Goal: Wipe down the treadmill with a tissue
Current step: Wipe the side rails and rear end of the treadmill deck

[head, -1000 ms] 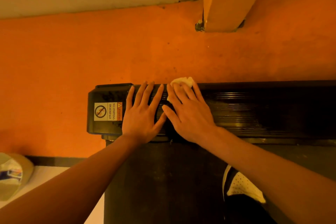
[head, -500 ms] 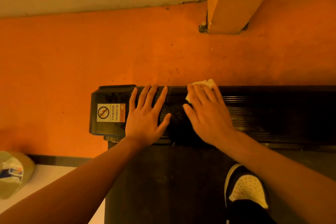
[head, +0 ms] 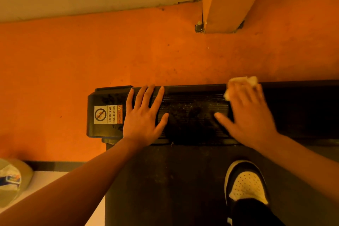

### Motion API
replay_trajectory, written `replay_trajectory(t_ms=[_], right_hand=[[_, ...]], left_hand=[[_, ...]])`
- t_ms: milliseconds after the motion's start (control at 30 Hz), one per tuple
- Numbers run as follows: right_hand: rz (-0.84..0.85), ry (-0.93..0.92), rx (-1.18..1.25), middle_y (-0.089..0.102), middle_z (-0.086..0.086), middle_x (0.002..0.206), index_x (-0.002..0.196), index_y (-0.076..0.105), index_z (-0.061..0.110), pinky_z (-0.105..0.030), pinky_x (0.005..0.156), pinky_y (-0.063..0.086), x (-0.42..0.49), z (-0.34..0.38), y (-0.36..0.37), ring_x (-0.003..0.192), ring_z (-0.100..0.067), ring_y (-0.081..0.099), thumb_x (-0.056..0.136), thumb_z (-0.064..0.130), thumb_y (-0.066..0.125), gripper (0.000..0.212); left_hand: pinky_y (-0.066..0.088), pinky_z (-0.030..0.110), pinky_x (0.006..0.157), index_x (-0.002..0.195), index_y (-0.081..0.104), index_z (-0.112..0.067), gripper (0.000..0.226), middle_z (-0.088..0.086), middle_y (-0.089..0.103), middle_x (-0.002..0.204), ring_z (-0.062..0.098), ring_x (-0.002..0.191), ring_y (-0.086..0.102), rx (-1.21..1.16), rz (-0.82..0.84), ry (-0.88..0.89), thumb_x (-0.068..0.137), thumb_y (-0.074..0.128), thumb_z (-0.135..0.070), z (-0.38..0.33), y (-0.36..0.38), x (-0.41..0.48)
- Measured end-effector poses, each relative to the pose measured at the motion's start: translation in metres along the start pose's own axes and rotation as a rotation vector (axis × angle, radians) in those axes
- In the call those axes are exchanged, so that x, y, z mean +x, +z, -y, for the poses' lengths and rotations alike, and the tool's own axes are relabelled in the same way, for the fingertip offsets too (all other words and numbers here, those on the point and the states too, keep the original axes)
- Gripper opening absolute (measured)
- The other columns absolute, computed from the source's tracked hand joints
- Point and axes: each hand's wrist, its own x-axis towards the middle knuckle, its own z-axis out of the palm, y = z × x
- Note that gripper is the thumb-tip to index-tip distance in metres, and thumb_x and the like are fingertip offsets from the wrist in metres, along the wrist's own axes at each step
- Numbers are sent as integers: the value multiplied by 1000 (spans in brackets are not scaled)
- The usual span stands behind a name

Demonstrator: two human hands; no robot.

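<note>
Treadmill (head: 192,134) front cover, the black ribbed part at the head of the belt (head: 165,180), lies across the middle of the view, against the orange floor (head: 73,60), and both hands are on it. The step in hand is, I judge, the wiping of this cover from its left end toward the right. The tissue (head: 242,80) is under the right hand (head: 251,115), at the far edge of the cover, and only its pale crumpled edge shows past the fingertips. The fingers (head: 244,95) of this hand look straight and a little spread and press the tissue flat; they are blurred, so I cannot tell more. The left hand (head: 145,115) rests flat on the cover just beside the warning sticker (head: 107,114), fingers straight and slightly apart, thumb out to the side, holding nothing. Between the two hands the ribs carry pale specks (head: 190,108), probably dust. The next move probably calls for steady pressure along the ribs, and a second pass over this speckled part. A shoe (head: 247,185) stands on the belt below the right hand.
</note>
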Motion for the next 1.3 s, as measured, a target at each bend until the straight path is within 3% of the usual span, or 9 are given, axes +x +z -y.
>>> replay_trajectory(t_ms=[200, 300, 467, 567, 767, 900, 1067, 1200, 1300], right_hand=[[57, -303, 11, -8, -7, 173, 166, 3, 13, -49, 129, -2, 23, 105, 20, 159, -21, -17, 95, 81, 9, 98], [78, -390, -71, -3, -5, 174, 166, 3, 15, -50, 130, 2, 2, 57, 15, 160, -19, -10, 98, 79, 7, 94], [97, -129, -141, 7, -7, 174, 166, 12, 11, -54, 129, 8, -46, -45, 2, 161, -22, 2, 100, 75, 9, 92], [69, -84, -79, 0, -9, 174, 166, 7, 10, -52, 129, 4, -41, -18, 9, 161, -24, -5, 98, 79, 10, 97], [69, -334, 6, -7, -5, 174, 166, 4, 13, -49, 130, 1, 2, 96, 27, 159, -18, -16, 95, 82, 11, 100], [94, -431, -76, 0, -3, 174, 166, 7, 15, -51, 130, 4, -22, 38, 21, 160, -17, -8, 99, 78, 11, 92], [115, -214, -126, 11, -7, 174, 165, 15, 12, -57, 127, 14, -57, -50, 6, 161, -22, 4, 100, 76, 10, 91], [51, -154, -28, 2, -7, 174, 166, 9, 12, -53, 129, 7, -40, -6, 13, 161, -22, -5, 99, 79, 10, 95], [34, -247, 38, 2, -5, 174, 166, 9, 14, -51, 130, 4, -11, 54, 19, 160, -20, -9, 96, 81, 4, 97]], left_hand=[[14, 61, 125, 165, 25, -21, 72, 13, 32, 166, 33, 156, 23, -24, -34, 11, 103, 31, -58, -1, -1, 0], [13, 59, 125, 164, 26, -21, 72, 14, 34, 164, 34, 155, 25, -29, -50, 7, 103, 32, -58, 1, -1, 1], [14, 59, 125, 164, 25, -21, 72, 14, 34, 164, 34, 154, 27, -25, -74, 13, 103, 32, -58, 1, 1, 0], [14, 59, 125, 164, 26, -21, 72, 14, 34, 164, 35, 154, 27, -13, -73, 10, 103, 33, -58, 1, 3, 0], [14, 58, 126, 164, 28, -22, 71, 14, 35, 163, 34, 153, 28, -14, -57, 4, 103, 30, -59, 0, 0, 0], [14, 58, 125, 163, 29, -21, 71, 14, 36, 163, 35, 152, 29, -23, -69, 12, 103, 31, -58, 1, 0, 0], [14, 58, 126, 164, 27, -21, 71, 13, 35, 163, 35, 153, 28, -31, -76, 14, 104, 32, -58, 1, 2, 0], [13, 58, 126, 164, 27, -22, 70, 14, 35, 163, 34, 153, 28, -31, -77, 21, 103, 31, -58, 1, 2, 0], [12, 58, 126, 164, 26, -22, 71, 14, 34, 164, 34, 154, 27, -22, -63, 16, 103, 29, -59, 1, 0, 0]])
